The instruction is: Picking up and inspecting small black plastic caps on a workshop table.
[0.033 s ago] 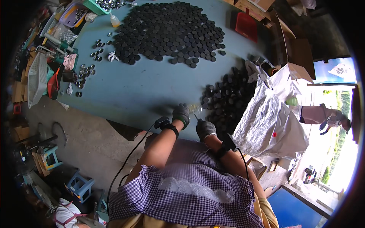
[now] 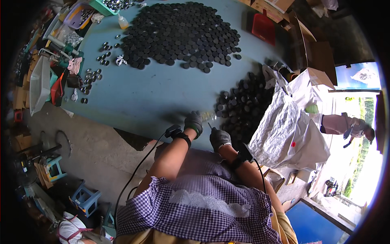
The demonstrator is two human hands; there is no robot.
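Head view: both gloved hands meet at the near edge of the blue desk (image 2: 154, 97). The left hand (image 2: 194, 122) has its fingers curled around a small clear object (image 2: 208, 116); the right hand (image 2: 219, 138) has its fingers pinched on a thin tool, too small to identify. Just right lies a heap of black caps (image 2: 243, 105), beside a crumpled silver-white bag (image 2: 284, 130). A red packet (image 2: 263, 24) and brown cardboard boxes (image 2: 313, 53) sit at the far right.

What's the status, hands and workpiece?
Left hand gloved, grip shut on small clear part. Right hand gloved, grip unclear. Heap of round black caps right beside them, blue table.
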